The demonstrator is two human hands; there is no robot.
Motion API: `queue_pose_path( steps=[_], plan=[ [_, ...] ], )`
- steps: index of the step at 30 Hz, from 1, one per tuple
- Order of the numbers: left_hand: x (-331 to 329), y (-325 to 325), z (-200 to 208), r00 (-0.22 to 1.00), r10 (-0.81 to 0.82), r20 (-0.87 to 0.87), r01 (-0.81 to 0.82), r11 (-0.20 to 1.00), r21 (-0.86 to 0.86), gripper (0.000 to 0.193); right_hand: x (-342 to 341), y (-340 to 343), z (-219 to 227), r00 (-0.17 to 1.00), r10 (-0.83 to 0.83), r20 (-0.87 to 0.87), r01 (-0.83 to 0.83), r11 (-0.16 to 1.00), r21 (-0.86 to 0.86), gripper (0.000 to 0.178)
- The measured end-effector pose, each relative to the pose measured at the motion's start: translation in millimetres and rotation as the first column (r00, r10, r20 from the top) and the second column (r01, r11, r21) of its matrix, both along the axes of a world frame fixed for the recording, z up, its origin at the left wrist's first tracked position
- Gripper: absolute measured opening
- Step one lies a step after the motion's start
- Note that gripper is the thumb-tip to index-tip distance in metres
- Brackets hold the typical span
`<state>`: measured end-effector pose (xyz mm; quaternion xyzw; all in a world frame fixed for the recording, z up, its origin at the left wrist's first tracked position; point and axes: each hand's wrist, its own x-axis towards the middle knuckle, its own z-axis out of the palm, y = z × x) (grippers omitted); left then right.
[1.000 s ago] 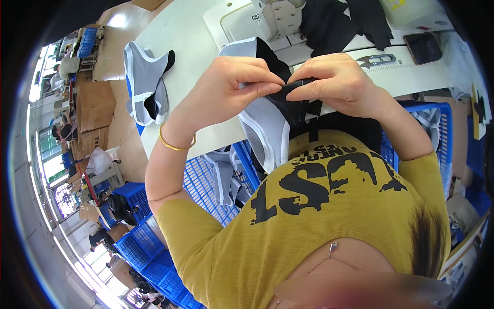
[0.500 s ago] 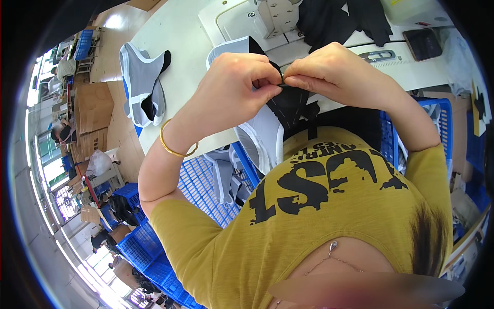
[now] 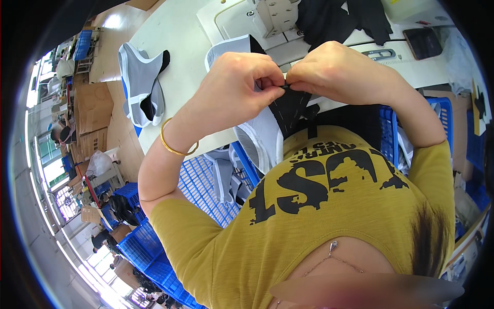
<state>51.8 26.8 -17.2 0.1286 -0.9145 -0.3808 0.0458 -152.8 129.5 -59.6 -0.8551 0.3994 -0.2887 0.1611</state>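
Note:
Fingertip to fingertip, my left hand (image 3: pixel 239 85) and my right hand (image 3: pixel 342 72) pinch a small black strip (image 3: pixel 286 84) between them. Its full shape is hidden by the fingers. Just under the hands lies a grey and black fabric piece (image 3: pixel 260 141) with white edging; its black panel (image 3: pixel 290 107) carries light stitch lines. It hangs over the table edge against my body. Part of the grey fabric shows beyond my left hand. A sewing machine (image 3: pixel 247 20) stands on the far side of my hands.
Another grey piece (image 3: pixel 141 82) lies on the white table (image 3: pixel 185 67) at left. Black cloth (image 3: pixel 342 20) and a phone (image 3: pixel 422 43) rest at the far right. Blue baskets (image 3: pixel 193 177) (image 3: pixel 445 116) holding grey pieces stand below the table on both sides.
My hands have shifted very slightly to the right, still pinching the black strip. The fabric piece below is almost unmoved.

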Motion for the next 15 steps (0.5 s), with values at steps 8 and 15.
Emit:
queue_pose_path(
  steps=[8, 15],
  plan=[
    [5.8, -10.7, -8.9, 0.996, -0.079, -0.044, 0.068, 0.976, -0.208, 0.017, -7.2, 4.2, -3.5, 0.998, -0.052, -0.039, 0.049, 0.996, -0.07, 0.012],
    [1.3, -11.6, -14.3, 0.993, -0.053, -0.109, 0.054, 0.999, 0.005, 0.013, -6.8, 5.4, -7.4, 1.0, -0.015, -0.016, 0.013, 0.993, -0.114, 0.017]
  ],
)
